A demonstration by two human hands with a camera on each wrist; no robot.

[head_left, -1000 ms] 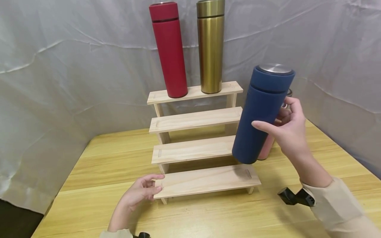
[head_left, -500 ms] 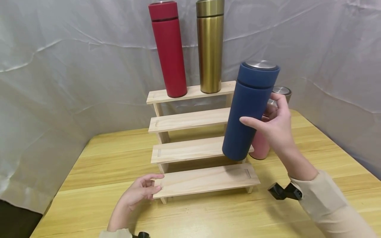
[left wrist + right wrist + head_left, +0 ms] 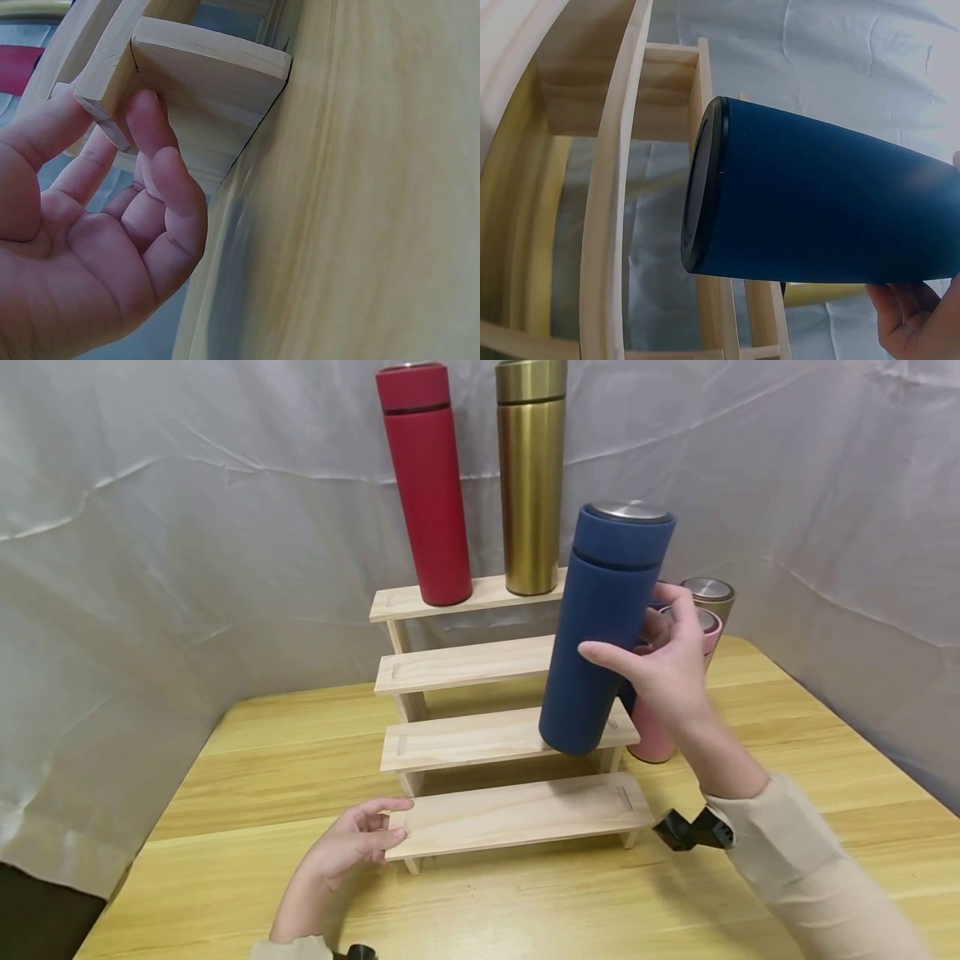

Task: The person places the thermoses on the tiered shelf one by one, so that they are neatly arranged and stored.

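Note:
My right hand point(image 3: 663, 664) grips a blue thermos bottle point(image 3: 603, 618) with a silver lid. The bottle leans slightly and hangs in front of the right part of a stepped wooden rack point(image 3: 517, 814). In the right wrist view the bottle's dark base point(image 3: 703, 187) faces the rack and appears apart from it. With my left hand point(image 3: 348, 843) I pinch the left end of the rack's lowest board; the left wrist view shows fingers on both sides of that board's end point(image 3: 112, 67). A red thermos point(image 3: 427, 493) and a gold thermos point(image 3: 532, 493) stand upright on the top step.
Behind my right hand stand a pink thermos point(image 3: 654, 735) and a brownish one point(image 3: 708, 589), partly hidden; something dark blue shows beside them. The wooden table point(image 3: 525, 910) extends around the rack. Grey cloth point(image 3: 262, 568) hangs behind and at the sides.
My right hand has carried the blue thermos leftward and slightly up, from the rack's right edge to in front of its right part. The left hand stays at the lowest board.

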